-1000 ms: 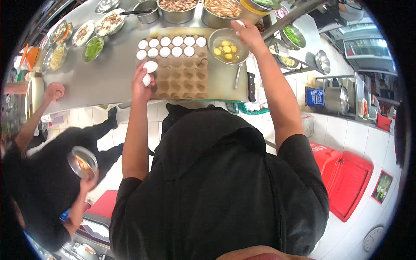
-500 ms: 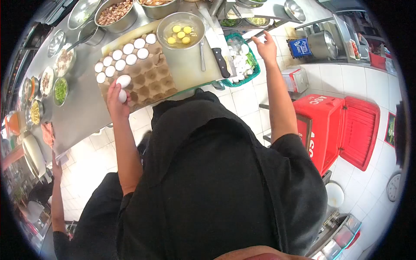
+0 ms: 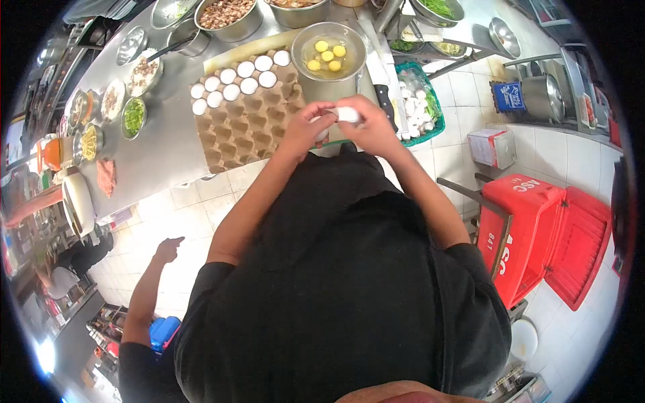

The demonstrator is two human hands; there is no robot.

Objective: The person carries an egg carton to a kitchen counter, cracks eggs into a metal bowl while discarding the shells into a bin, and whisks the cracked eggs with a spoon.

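My left hand (image 3: pixel 308 129) and my right hand (image 3: pixel 366 125) meet in front of my body, just below the metal bowl (image 3: pixel 295 47) of cracked eggs. A white egg (image 3: pixel 347 115) shows between them, in the fingers of my right hand. Against the palm of my left hand, a second egg (image 3: pixel 322 135) is partly hidden by the fingers. Several yellow yolks (image 3: pixel 322 46) lie in clear egg white in the bowl. To the left, the cardboard tray (image 3: pixel 248 131) holds white eggs in its far rows; its near cups are bare.
A knife (image 3: pixel 385 101) lies right of my hands, beside a green basket (image 3: pixel 440 121) of eggshells. Bowls of chopped food (image 3: pixel 134 118) stand left and behind. A co-worker's arm (image 3: pixel 144 292) reaches over the floor at left. A red cooler (image 3: pixel 524 195) stands open at right.
My left hand has come off the tray with its eggs, and my right hand has come back from beside the basket. The two hands are now together. The co-worker's arm has moved off the counter.
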